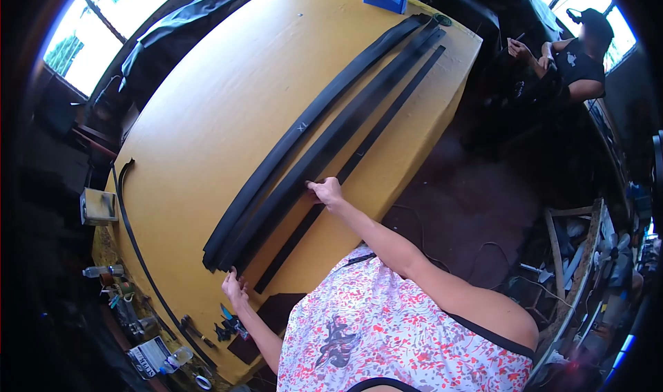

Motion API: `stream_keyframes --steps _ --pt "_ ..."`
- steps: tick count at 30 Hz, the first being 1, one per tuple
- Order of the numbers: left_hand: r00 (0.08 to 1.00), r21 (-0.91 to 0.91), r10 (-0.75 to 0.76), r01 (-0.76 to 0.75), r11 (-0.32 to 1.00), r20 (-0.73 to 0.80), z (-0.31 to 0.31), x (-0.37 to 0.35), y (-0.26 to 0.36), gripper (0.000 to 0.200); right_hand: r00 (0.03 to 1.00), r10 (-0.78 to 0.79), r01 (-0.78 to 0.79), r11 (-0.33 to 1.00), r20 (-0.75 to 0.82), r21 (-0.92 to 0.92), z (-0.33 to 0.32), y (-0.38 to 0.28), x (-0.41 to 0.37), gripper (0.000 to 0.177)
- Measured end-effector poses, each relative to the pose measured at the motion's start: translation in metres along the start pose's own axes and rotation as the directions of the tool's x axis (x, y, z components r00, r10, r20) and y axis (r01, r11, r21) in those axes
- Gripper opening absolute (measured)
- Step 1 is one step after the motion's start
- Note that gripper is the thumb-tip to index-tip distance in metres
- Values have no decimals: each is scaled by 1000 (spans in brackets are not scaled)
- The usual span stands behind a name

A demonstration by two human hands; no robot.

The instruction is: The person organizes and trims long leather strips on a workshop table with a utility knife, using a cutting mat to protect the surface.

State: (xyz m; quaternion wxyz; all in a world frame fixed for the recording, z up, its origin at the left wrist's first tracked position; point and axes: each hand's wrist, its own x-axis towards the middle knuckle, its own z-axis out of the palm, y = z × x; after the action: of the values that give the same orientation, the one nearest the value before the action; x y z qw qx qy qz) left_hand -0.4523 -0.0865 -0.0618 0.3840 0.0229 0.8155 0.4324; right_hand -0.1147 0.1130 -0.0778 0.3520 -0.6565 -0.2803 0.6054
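The left hand [236, 287] pinches the near end of the middle strip [304, 160], and the right hand [327, 190] grasps the edge of this same strip, further along. It lies on the yellow surface [186, 102], between the outer strip [304, 122] and the narrow strip [360, 154], which passes under the right wrist. All three run lengthwise, nearly side by side.

As judged from this view, the laying out is done: the strips are spread flat, and the outer strip and the narrow strip each carry a small pale mark. The handling of the middle strip is not finished, since both hands are on it. No fastening between the strips can be seen, and how much work is left, one cannot tell.

Counting outward, there are two hands and three main black strips; the outer and middle ones almost meet at the near end, so hidden layers are possible. One thin cord-like strip [141, 254] lies curved, well apart, along the left side. There is one blue holder [384, 0] at the far end, one small box [99, 207] at the left edge, and one other person [580, 64] beyond the surface, at the right.
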Motion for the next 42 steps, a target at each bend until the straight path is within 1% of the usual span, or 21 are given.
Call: stream_keyframes --steps 1,5,7,8,9,11,13,17,20,21,23,24,25,27,28,31,34,38,40,41,42 --pt "998 -9 -14 15 1000 66 -3 2 -1 34 1000 7 -7 1000 5 6 0 1 1 30" --pt "996 -84 2 5 996 84 -6 0 -5 35 999 9 -8 1000 40 -10 -1 5 4 29" --pt "980 -60 133 -125 990 151 -11 4 -15 36 999 -32 32 992 4 -122 -3 1 0 29" --pt "985 -65 117 -110 992 130 -14 2 -21 36 999 -33 38 988 34 -151 -6 -2 -5 31" --pt "971 -39 194 -190 981 138 -14 3 -25 35 997 -64 69 980 35 -188 -10 -4 -10 36" --pt "934 -12 325 -327 945 148 -10 -4 -25 37 987 -143 161 905 76 -393 -16 -3 -15 35" --pt "929 -14 324 -327 945 176 -10 -2 -27 33 941 -322 326 778 104 -536 -19 -4 -29 34" --pt "928 -42 340 -338 940 150 -5 -15 -19 37 845 -427 534 694 322 -482 -5 -12 -56 27" --pt "926 -32 348 -347 937 144 -7 -10 -24 38 703 -452 698 587 548 -411 15 -18 -76 21" --pt "927 -33 351 -350 936 134 -6 -12 -23 38 689 -439 706 586 576 -398 22 -17 -81 21" --pt "933 -43 332 -329 943 137 -6 -18 -19 39 554 -478 816 473 681 -332 35 -16 -87 19" --pt "934 -33 336 -334 942 124 -6 -20 -18 39 469 -498 877 360 729 -317 40 -15 -90 16" --pt "935 -40 336 -334 942 116 -6 -21 -18 39 461 -496 881 355 736 -313 46 -14 -91 16" --pt "933 -43 336 -334 942 128 -6 -22 -19 41 215 -535 976 86 817 -200 59 -11 -92 13" --pt "933 -48 336 -333 942 126 -6 -21 -19 41 165 -523 985 47 836 -166 65 -8 -91 12" --pt "930 -28 346 -346 938 123 -3 -17 -23 42 112 -471 987 -49 875 -152 76 4 -87 13" --pt "922 -46 380 -378 925 66 3 -13 -23 37 138 -423 974 -105 896 -199 82 11 -88 15" --pt "911 90 412 -411 907 1 4 -10 -20 35 146 -459 966 -123 876 -226 79 15 -91 14" --pt "918 147 397 -394 907 6 6 -11 -17 35 199 -433 972 -30 879 -235 74 11 -93 17" --pt "907 203 420 -407 890 -20 7 -14 -15 35 204 -433 970 -30 878 -240 69 9 -95 17" --pt "895 258 444 -419 871 -45 8 -17 -13 35 383 -367 923 181 848 -338 64 6 -98 19"
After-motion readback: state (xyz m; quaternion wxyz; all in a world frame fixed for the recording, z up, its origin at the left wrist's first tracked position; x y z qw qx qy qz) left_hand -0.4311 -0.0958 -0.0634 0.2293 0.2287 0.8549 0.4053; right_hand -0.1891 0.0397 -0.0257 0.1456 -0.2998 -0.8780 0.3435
